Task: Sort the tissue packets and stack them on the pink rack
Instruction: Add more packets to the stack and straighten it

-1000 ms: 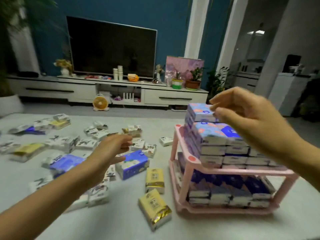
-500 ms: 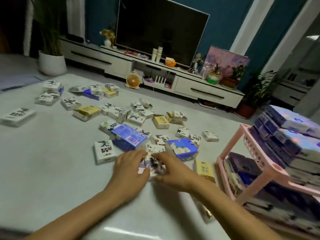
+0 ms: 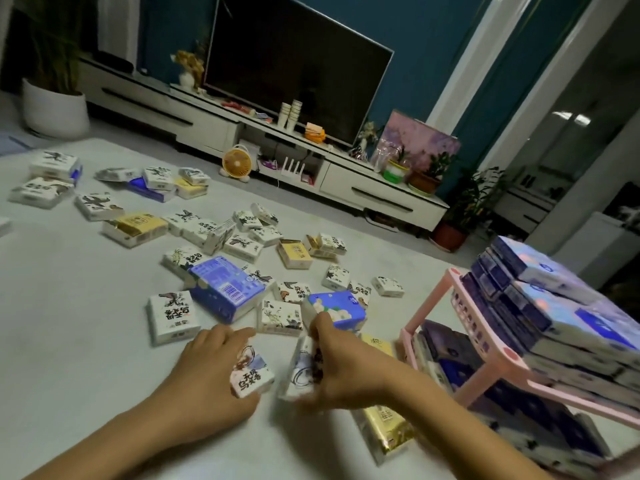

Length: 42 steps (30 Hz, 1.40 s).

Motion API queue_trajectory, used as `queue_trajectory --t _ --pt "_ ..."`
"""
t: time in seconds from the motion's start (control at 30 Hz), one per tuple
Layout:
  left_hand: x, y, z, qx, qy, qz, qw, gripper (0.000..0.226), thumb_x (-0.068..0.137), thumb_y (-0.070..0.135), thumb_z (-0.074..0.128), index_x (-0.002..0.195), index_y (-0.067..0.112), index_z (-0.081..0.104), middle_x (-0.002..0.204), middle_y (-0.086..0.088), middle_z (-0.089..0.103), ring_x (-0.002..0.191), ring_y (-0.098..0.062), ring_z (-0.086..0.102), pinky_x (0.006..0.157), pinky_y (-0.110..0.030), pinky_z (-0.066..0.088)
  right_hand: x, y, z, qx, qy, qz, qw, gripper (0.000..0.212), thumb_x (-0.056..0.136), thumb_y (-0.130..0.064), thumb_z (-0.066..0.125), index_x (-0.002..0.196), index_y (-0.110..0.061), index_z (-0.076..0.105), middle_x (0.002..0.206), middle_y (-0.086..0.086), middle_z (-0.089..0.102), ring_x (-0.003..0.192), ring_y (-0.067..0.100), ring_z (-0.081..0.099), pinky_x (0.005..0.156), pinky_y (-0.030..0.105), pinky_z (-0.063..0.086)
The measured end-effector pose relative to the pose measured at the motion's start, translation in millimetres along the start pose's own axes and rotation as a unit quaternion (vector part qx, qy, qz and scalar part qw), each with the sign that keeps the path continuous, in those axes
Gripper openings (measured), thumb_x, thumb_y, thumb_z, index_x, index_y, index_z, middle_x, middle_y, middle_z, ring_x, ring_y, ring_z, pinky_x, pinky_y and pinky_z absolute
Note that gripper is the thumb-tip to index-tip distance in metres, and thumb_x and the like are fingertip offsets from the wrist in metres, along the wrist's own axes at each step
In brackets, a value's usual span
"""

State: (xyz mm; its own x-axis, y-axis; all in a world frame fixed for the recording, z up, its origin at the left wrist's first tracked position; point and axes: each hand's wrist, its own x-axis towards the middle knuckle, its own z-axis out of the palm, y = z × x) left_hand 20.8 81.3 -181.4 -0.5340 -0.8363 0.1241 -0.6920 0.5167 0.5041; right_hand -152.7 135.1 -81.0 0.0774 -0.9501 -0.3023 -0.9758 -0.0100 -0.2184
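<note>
Head view, looking down at a pale floor (image 3: 86, 341) strewn with tissue packets. A second ago the right hand (image 3: 343, 362) was up at the top of the blue stack (image 3: 554, 306) on the pink rack (image 3: 429, 306), while the left hand (image 3: 207, 368) hovered over the floor. Both have since dropped together onto the loose packets just left of the rack, and each now has one. This suggests the blue batch is placed and the white ink-print sort has begun.

The left grip is curled round a small white packet (image 3: 252, 375), raised slightly. Its printed face is turned up toward the camera, and its long axis runs roughly away from the person, leaning a little right. The right grip pinches a second white packet (image 3: 299, 370), motion-blurred. It stands on a narrow edge with its face toward the left hand, and its long axis also points away from the person. The two packets sit near each other, not touching.
</note>
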Motion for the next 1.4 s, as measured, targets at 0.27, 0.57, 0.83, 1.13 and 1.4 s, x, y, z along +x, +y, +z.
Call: queue_trajectory --t 0.27,0.57,0.83,1.13,1.4 --pt "31.1 52.9 -52.3 -0.031 0.025 -0.015 0.999 0.078 0.062 0.048 0.066 0.126 0.04 0.024 0.109 0.01 0.034 0.101 -0.013 0.053 0.081 -0.024 0.045 -92.4 0.7 -103.6 0.127 0.2 -0.03 0.971 0.029 0.092 -0.028 0.051 0.118 -0.037 0.042 0.099 0.0 0.064 0.07 0.008 0.061 0.061 0.022 0.054" --pt "30.4 156.7 -66.8 -0.266 0.07 0.162 0.948 0.078 0.066 0.036 0.071 0.127 0.05 0.025 0.115 0.023 0.036 0.089 0.001 0.054 0.075 -0.019 0.049 -80.7 64.5 -160.3 -0.26 0.304 0.221 0.889 0.024 0.088 -0.024 0.053 0.11 -0.019 0.045 0.098 0.012 0.063 0.076 0.03 0.053 0.062 0.03 0.038" --pt "18.7 182.1 -60.8 -0.26 0.048 0.206 0.942 0.077 0.07 0.034 0.064 0.129 0.052 0.017 0.107 0.023 0.032 0.094 0.002 0.047 0.066 -0.011 0.04 -60.2 69.3 -146.3 -0.288 0.234 0.252 0.894 0.018 0.089 -0.019 0.054 0.092 -0.008 0.04 0.088 0.008 0.039 0.077 0.03 0.048 0.064 0.034 0.036" --pt "23.3 187.8 -64.2 -0.269 0.043 0.222 0.936 0.08 0.07 0.03 0.065 0.133 0.048 0.018 0.104 0.023 0.033 0.09 0.001 0.048 0.064 -0.013 0.04 -59.8 82.1 -158.6 -0.311 0.075 0.209 0.924 0.057 0.066 -0.032 0.08 0.114 -0.011 0.057 0.115 0.006 0.051 0.099 0.026 0.055 0.085 0.036 0.051" --pt "23.9 179.9 -66.8 -0.249 0.031 0.217 0.943 0.083 0.07 0.032 0.067 0.135 0.047 0.019 0.104 0.024 0.034 0.093 -0.001 0.047 0.065 -0.011 0.039 -52.9 82.4 -168.3 -0.281 0.068 0.194 0.937 0.062 0.072 -0.022 0.079 0.126 -0.013 0.049 0.122 0.008 0.055 0.105 0.026 0.053 0.087 0.035 0.048"
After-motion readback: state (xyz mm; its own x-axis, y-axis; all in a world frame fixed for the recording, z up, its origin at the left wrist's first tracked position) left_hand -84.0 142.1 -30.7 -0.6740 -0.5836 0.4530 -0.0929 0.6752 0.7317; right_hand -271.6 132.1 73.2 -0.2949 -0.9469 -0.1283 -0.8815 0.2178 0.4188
